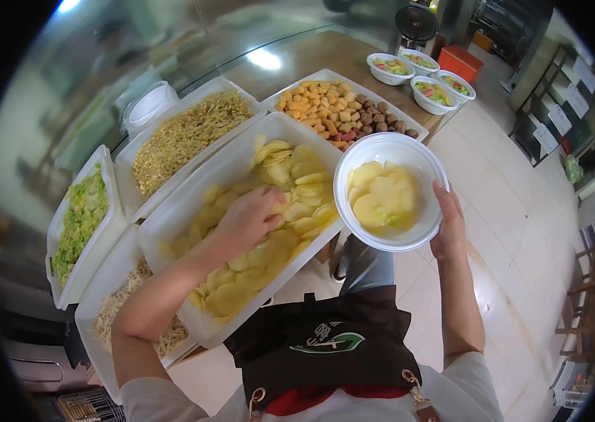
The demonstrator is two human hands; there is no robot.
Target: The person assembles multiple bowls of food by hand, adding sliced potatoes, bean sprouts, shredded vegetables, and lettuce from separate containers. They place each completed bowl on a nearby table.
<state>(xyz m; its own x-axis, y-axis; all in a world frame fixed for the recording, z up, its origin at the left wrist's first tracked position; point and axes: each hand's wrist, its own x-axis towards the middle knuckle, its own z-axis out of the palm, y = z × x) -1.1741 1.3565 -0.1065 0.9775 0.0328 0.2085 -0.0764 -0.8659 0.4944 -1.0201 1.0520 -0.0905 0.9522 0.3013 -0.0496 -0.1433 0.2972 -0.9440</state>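
My left hand [255, 214] reaches down into a long white tub [160, 228] of pale yellow potato slices [237, 271]. Its fingers are curled around some slices, with the fingertips partly hidden. To the right, my right hand [448, 221] grips a white round bowl [390, 146] by its right side, fingers mostly beneath it. Potato slices [385, 193] fill much of the bowl, along with a bit of green leaf. The bowl is held beside the tub's right end.
Around the tub stand trays of noodles [185, 137], chopped greens [81, 225], pale shreds [118, 302], and meatballs with yellow pieces [350, 112]. Several filled white bowls [432, 97] stand at the table's far right corner. Stacked white bowls [150, 105] sit behind; an orange-red box [460, 65] is beyond.
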